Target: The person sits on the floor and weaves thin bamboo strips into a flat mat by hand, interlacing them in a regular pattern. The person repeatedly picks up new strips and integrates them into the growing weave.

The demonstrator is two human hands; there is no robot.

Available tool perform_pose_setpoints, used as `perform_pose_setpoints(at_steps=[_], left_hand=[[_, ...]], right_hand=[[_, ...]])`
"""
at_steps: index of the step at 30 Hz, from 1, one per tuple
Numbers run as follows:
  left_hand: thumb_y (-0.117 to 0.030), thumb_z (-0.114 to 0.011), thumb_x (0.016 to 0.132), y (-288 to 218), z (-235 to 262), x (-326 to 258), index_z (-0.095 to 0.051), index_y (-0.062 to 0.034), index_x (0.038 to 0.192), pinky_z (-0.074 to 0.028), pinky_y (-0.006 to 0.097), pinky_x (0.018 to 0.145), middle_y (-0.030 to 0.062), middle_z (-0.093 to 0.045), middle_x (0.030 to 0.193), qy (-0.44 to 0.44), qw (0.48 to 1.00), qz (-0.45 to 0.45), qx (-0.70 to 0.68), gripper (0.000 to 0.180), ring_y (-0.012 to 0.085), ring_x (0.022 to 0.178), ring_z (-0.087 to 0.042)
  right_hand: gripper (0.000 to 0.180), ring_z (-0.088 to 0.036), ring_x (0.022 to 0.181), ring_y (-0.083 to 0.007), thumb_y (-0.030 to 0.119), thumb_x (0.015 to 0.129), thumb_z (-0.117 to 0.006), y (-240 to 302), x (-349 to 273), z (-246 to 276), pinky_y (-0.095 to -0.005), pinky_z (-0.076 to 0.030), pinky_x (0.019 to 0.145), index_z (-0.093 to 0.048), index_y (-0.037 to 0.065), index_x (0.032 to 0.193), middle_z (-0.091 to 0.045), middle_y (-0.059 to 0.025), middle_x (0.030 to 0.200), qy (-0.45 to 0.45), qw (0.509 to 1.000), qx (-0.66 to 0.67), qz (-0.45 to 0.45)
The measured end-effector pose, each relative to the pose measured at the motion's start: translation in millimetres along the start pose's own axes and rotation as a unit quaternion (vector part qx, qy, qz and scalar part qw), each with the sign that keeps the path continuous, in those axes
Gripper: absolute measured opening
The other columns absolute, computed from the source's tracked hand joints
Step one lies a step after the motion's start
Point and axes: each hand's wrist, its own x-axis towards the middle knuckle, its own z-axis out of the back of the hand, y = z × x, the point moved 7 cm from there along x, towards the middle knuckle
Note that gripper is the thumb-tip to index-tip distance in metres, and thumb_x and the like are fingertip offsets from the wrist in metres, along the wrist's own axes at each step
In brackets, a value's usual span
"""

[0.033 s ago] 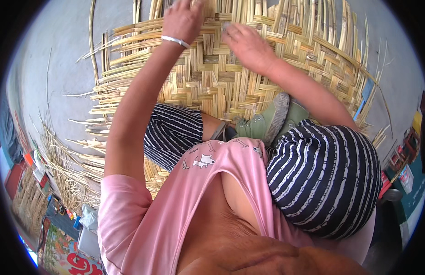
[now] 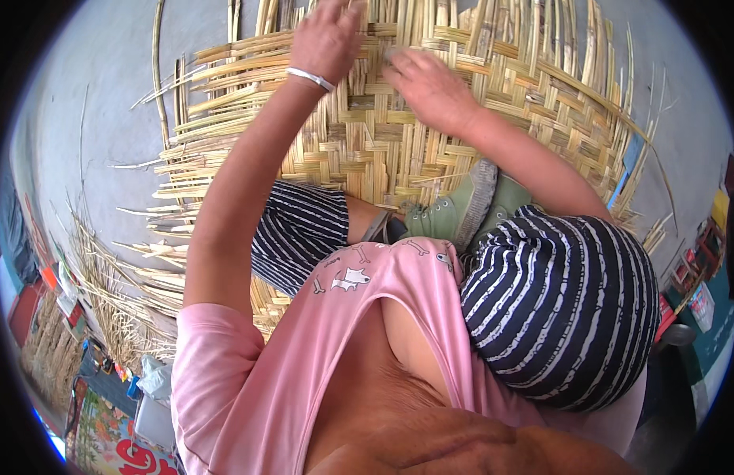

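A woven mat of split reed strips (image 2: 367,146) spreads in front of me, its flat yellow strips crossing over and under. Over its far part is my left hand (image 2: 329,38), a white bracelet (image 2: 310,78) on the wrist. The upper edge of the picture cuts into its bent, slightly blurred fingers, so its grip cannot be made out. Just to the right and a little nearer, my right hand (image 2: 437,89) reaches in with fingers bent and held together over the weave. Something small and greyish shows at its fingertips; I cannot tell what it is.
Loose strip ends (image 2: 177,170) stick out from the mat's left side, and unwoven strips (image 2: 541,32) run off at the far side. A blue strip (image 2: 627,170) lies by the right edge. My green shoe (image 2: 454,210) rests on the mat. Thin stalks (image 2: 114,293) are heaped at left.
Both my hands have shifted slightly to the right and toward me. The mat looks the same.
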Motion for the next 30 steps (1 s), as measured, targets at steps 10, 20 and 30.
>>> perform_pose_setpoints(at_steps=[10, 20, 30], left_hand=[[-0.053, -0.063, 0.095, -105, -36, 6, -0.044, -0.0304, 0.154, -0.046, 0.052, 0.103, 0.0107, -0.054, 0.143, 0.129, 0.988, -0.062, 0.063, 0.066, 0.0320, 0.130, -0.055], [-0.051, -0.061, 0.098, -107, -41, -1, -0.045, -0.0333, 0.152, -0.060, 0.046, 0.094, 0.0132, -0.054, 0.140, 0.147, 0.960, -0.188, 0.148, 0.059, 0.0359, 0.118, -0.062], [-0.055, -0.053, 0.101, -104, -35, 6, -0.034, -0.0434, 0.159, -0.059, 0.047, 0.088, 0.0085, -0.048, 0.146, 0.221, 0.925, -0.184, 0.247, 0.062, 0.0333, 0.121, -0.060]], right_hand=[[0.046, -0.063, 0.126, -0.0329, 0.009, 0.102, -0.059, -151, -176, 4, -0.0392, -0.055, 0.104, -0.047, -0.005, 0.144, -0.057, -0.0217, 0.143, -0.282, 0.636, 0.557, -0.453], [0.044, -0.060, 0.121, -0.0375, 0.004, 0.099, -0.064, -273, -228, -45, -0.0460, -0.058, 0.097, -0.042, -0.009, 0.135, -0.044, -0.0278, 0.144, -0.434, 0.249, 0.759, -0.416], [0.015, -0.072, 0.080, -0.0290, 0.019, 0.096, -0.069, -329, -207, -28, -0.0418, -0.058, 0.069, -0.066, 0.005, 0.103, -0.074, -0.0140, 0.090, -0.396, 0.483, 0.678, -0.389]])
